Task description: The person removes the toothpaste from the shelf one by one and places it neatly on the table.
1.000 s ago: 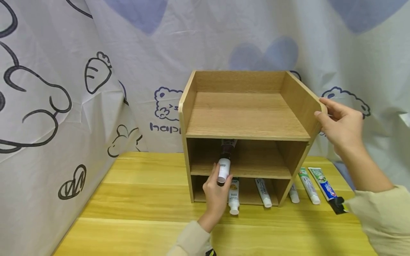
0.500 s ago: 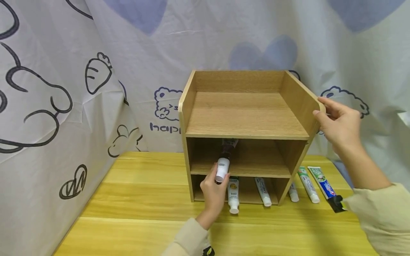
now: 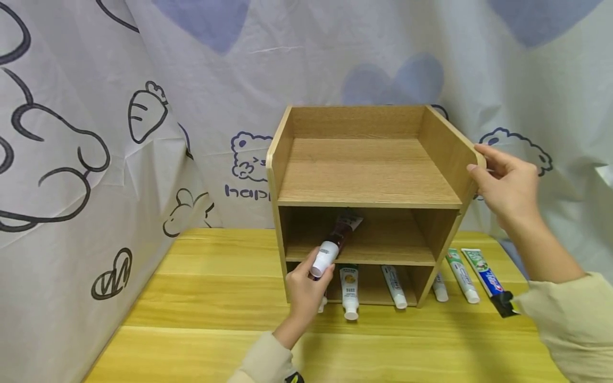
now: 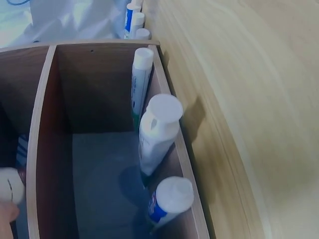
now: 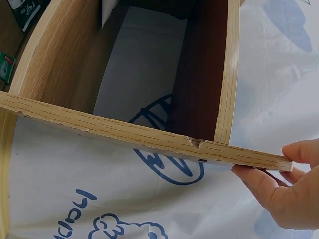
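My left hand (image 3: 305, 290) pinches the white cap end of a dark toothpaste tube (image 3: 338, 234), its flat tail slanting back into the middle compartment of a wooden shelf (image 3: 369, 204). That cap (image 4: 11, 185) also shows at the left wrist view's edge, with a fingertip against it. My right hand (image 3: 510, 183) holds the front edge of the shelf's right side panel; in the right wrist view, thumb and fingers of this hand (image 5: 286, 191) lie on either side of the board. Below, a white toothpaste tube (image 3: 350, 292) and a slimmer tube (image 3: 394, 286) jut from the bottom compartment.
Another white-capped tube (image 4: 172, 196) stands in the bottom compartment. Right of the shelf lie a short-looking white tube (image 3: 439, 288), a green and white tube (image 3: 462, 276) and a blue and green tube (image 3: 485, 274) on the wooden table (image 3: 206, 298). A printed curtain (image 3: 191, 96) hangs behind.
My left hand has shifted left and slightly down, tilting the dark tube so its cap swings left. A tube beside that hand has come into sight. The right hand stays on the panel.
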Motion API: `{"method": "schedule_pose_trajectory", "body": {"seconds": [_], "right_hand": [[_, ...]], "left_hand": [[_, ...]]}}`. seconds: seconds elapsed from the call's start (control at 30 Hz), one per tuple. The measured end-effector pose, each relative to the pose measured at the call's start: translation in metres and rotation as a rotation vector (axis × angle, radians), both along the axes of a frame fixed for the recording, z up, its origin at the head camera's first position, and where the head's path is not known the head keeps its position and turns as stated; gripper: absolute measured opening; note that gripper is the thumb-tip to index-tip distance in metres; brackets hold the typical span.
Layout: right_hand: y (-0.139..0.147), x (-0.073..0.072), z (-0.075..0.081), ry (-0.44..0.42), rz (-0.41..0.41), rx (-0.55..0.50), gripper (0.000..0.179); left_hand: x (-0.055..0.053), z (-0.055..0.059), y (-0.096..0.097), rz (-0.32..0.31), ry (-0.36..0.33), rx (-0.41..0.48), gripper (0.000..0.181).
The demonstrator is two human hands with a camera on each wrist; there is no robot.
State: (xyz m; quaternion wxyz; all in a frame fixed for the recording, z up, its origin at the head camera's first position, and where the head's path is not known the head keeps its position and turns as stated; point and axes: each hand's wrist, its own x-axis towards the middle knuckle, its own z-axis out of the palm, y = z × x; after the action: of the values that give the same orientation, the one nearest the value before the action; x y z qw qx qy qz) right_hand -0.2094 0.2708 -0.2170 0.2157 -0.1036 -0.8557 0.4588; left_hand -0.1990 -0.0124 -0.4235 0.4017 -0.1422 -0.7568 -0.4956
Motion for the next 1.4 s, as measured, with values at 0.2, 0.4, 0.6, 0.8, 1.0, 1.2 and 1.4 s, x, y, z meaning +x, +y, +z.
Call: {"method": "schedule_pose_trajectory", "body": {"seconds": [0.2, 0.4, 0.6, 0.8, 1.0, 1.2, 1.4], "right_hand": [[-0.001, 0.0, 0.0, 0.014, 0.011, 0.007, 0.049], [-0.002, 0.0, 0.0, -0.003, 0.017, 0.0, 0.049], [-0.002, 0.001, 0.0, -0.013, 0.022, -0.012, 0.05], [-0.002, 0.0, 0.001, -0.003, 0.026, -0.022, 0.05], [-0.002, 0.0, 0.0, -0.023, 0.009, -0.03, 0.049], [-0.001, 0.0, -0.002, -0.028, -0.002, -0.033, 0.049], [0.0, 0.0, -0.002, -0.017, -0.02, -0.013, 0.048]], "left_hand": [[0.003, -0.001, -0.015, -0.152, -0.132, 0.105, 0.038], [0.006, 0.001, -0.028, -0.227, -0.247, 0.152, 0.041], [0.01, 0.004, -0.039, -0.271, -0.325, 0.181, 0.043], [0.014, 0.008, -0.05, -0.312, -0.347, 0.187, 0.042], [0.02, 0.009, -0.06, -0.373, -0.467, 0.308, 0.042], [0.025, 0.01, -0.073, -0.421, -0.542, 0.314, 0.042], [0.03, 0.013, -0.085, -0.471, -0.65, 0.348, 0.042]]}}
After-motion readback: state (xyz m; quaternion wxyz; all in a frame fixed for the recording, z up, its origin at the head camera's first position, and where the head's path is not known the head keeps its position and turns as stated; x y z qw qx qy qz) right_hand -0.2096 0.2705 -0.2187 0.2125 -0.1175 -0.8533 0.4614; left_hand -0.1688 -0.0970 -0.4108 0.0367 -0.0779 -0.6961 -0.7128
